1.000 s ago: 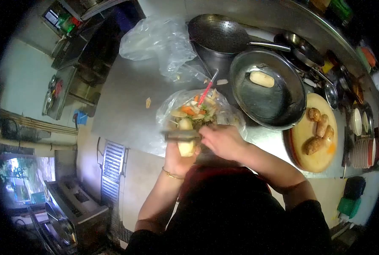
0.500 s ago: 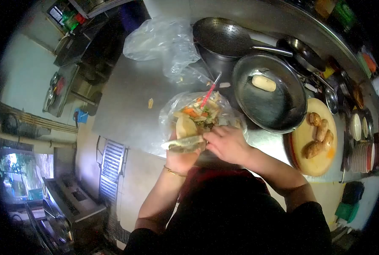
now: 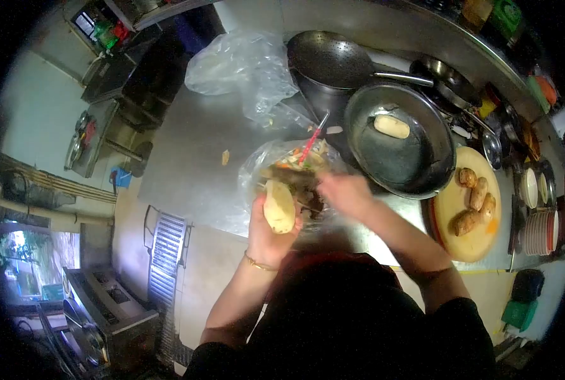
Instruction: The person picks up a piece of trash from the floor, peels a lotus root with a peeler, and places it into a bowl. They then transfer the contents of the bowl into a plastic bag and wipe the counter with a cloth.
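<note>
My left hand is closed around a mostly peeled, pale yellow potato. My right hand, blurred by motion, grips a knife whose broad, smeared blade lies just beyond the potato. Below both hands, a clear plastic bag holds vegetable scraps with orange and white bits. A tool with a red handle leans in the scraps. To the right, a peeled potato lies in a large metal bowl.
Several brown, unpeeled potatoes rest on a round cutting board at the right. Behind stand a perforated pan and a crumpled plastic bag on the steel counter. Stacked plates sit at the far right.
The knife has moved off the potato, away from me, and my right hand has shifted slightly right and up. More of the potato in my left hand now shows, its peeled side facing up.
</note>
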Motion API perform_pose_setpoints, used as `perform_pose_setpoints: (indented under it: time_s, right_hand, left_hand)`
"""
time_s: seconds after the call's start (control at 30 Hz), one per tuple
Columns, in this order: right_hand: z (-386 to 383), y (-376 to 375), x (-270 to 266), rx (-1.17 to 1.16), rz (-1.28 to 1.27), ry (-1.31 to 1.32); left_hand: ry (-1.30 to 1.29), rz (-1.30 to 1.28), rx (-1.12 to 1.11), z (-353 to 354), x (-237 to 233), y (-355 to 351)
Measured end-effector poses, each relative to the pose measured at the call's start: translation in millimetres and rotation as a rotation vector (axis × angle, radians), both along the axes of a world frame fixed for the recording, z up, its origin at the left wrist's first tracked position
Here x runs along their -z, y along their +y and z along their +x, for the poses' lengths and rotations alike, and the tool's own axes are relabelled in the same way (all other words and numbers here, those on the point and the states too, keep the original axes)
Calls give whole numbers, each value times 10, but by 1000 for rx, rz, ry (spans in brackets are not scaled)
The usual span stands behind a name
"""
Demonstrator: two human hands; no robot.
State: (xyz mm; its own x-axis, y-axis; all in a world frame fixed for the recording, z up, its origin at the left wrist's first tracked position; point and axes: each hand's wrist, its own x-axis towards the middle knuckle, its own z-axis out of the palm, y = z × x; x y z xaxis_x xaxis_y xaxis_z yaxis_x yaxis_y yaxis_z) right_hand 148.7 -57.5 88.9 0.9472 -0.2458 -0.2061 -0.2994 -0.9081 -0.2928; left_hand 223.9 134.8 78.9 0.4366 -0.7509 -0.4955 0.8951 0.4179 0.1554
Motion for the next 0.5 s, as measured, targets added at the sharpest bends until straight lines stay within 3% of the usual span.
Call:
perform_pose_setpoints:
  time_s: [0.03, 0.17, 0.2, 0.27, 0.37, 0.5]
  right_hand:
    - [-53, -116, 36, 21, 79, -232]
    - [-144, 120, -105, -138, 102, -327]
    - [-118, 202, -391, -203, 126, -162]
    - [-70, 215, -220, -245, 187, -307]
    - [54, -122, 185, -22, 59, -136]
    - [-31, -70, -27, 8, 166, -138]
  left_hand:
    - [-3, 1, 23, -14, -84, 34]
    - [-26, 37, 9, -17, -52, 4]
    - [-44, 51, 12, -5, -45, -25]
    - [-18, 61, 21, -36, -10, -8]
    - [-76, 25, 98, -86, -108, 54]
    - [-67, 24, 47, -94, -135, 79]
